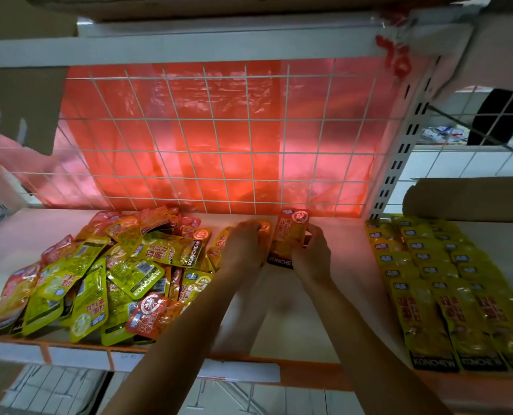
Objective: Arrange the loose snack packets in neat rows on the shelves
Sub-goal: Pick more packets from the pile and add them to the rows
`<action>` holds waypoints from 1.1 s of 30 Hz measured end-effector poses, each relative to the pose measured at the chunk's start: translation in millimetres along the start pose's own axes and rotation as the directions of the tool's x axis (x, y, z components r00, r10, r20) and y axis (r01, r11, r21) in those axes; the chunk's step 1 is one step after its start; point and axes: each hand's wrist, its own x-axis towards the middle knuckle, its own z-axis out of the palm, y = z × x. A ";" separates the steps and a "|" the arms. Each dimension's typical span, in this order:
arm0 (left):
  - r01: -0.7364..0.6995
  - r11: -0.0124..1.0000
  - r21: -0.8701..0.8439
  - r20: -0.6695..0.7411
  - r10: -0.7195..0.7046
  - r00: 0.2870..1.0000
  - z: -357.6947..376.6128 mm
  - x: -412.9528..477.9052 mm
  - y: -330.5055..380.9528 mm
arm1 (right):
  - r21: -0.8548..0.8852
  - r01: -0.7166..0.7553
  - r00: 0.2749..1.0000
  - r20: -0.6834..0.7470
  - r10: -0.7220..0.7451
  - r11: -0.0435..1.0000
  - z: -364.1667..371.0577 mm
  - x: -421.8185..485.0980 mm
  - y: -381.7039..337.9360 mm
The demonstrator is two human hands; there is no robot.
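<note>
A loose heap of yellow and red snack packets (105,271) covers the left part of the white shelf (294,319). Three neat overlapping rows of yellow packets (447,289) lie at the right. Near the back, my right hand (310,253) grips the right side of an orange-red packet (289,235) that stands up against the wire grid. My left hand (244,244) lies curled over another orange packet (262,227) just to its left, beside the heap's edge.
A white wire grid (219,139) with red plastic sheet behind closes the back. A slotted upright post (399,163) stands at the right, with a cardboard roll (465,199) beyond it. An orange-edged price rail (159,357) runs along the shelf front.
</note>
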 end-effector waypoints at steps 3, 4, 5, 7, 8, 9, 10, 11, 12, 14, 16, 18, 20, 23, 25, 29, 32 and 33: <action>0.013 0.952 0.307 0.010 -0.017 1.000 5.5 -4.0 -4.1 | -0.046 0.039 0.999 0.008 -0.038 0.998 -7.1 -1.0 3.2; 0.026 0.935 0.353 0.008 -0.031 0.999 6.9 -5.6 -4.4 | -0.050 0.047 0.999 0.012 -0.046 0.998 -8.6 -1.5 3.8; 0.036 0.926 0.376 0.005 -0.041 0.999 8.1 -6.7 -4.7 | -0.052 0.055 0.998 0.017 -0.055 0.997 -10.1 -2.1 4.0; 0.046 0.915 0.401 0.001 -0.051 0.999 10.1 -6.1 -3.3 | -0.056 0.069 0.998 0.020 -0.068 0.996 -13.1 -2.9 3.3; 0.055 0.909 0.413 0.002 -0.061 0.998 10.1 -4.9 -1.5 | -0.055 0.073 0.997 0.019 -0.072 0.996 -14.7 -3.2 3.1; 0.057 0.905 0.422 0.004 -0.065 0.998 10.5 -2.4 0.0 | -0.053 0.078 0.997 0.019 -0.077 0.996 -17.0 -3.5 3.3; 0.049 0.903 0.428 0.009 -0.058 0.998 10.8 -0.4 1.6 | -0.052 0.083 0.996 0.018 -0.082 0.995 -19.5 -3.5 3.3; 0.032 0.900 0.434 0.016 -0.043 0.999 11.4 1.1 3.7 | -0.049 0.092 0.996 0.017 -0.091 0.995 -22.6 -3.2 3.6; 0.013 0.899 0.437 0.014 -0.021 1.000 11.6 2.0 6.3 | -0.047 0.103 0.995 0.017 -0.102 0.994 -25.8 -2.2 3.6; 0.009 0.913 0.407 -0.030 0.004 1.000 11.0 2.3 13.9 | -0.058 0.122 0.992 0.009 -0.122 0.991 -33.9 0.6 3.2; 0.045 0.959 0.279 -0.080 -0.023 0.997 11.8 2.1 22.8 | -0.063 0.119 0.993 -0.010 -0.120 0.991 -45.0 3.9 3.5; 0.087 0.993 0.085 -0.093 -0.079 0.993 14.8 1.6 32.0 | -0.052 0.111 0.993 -0.027 -0.112 0.992 -58.0 6.1 4.4; 0.170 0.976 -0.136 -0.052 -0.179 0.983 19.4 2.2 42.3 | -0.045 0.122 0.991 -0.047 -0.124 0.992 -72.5 9.5 6.5; 0.278 0.867 -0.413 0.016 -0.299 0.954 30.3 3.9 55.8 | -0.051 0.126 0.987 -0.097 -0.130 0.991 -97.4 17.4 9.9; 0.303 0.827 -0.474 0.046 -0.321 0.946 37.9 4.5 65.2 | -0.041 0.093 0.988 -0.119 -0.098 0.995 -114.5 23.8 12.6; 0.368 0.713 -0.596 0.137 -0.362 0.922 53.6 7.5 85.9 | -0.053 0.086 0.978 -0.185 -0.094 0.995 -147.8 33.6 21.4; 0.436 0.495 -0.752 0.262 -0.382 0.886 61.9 8.1 105.0 | -0.045 0.067 0.978 -0.194 -0.074 0.997 -170.3 38.6 26.2; 0.449 0.410 -0.794 0.303 -0.373 0.877 64.3 7.5 111.4 | -0.040 0.060 0.978 -0.198 -0.067 0.997 -176.3 40.1 27.5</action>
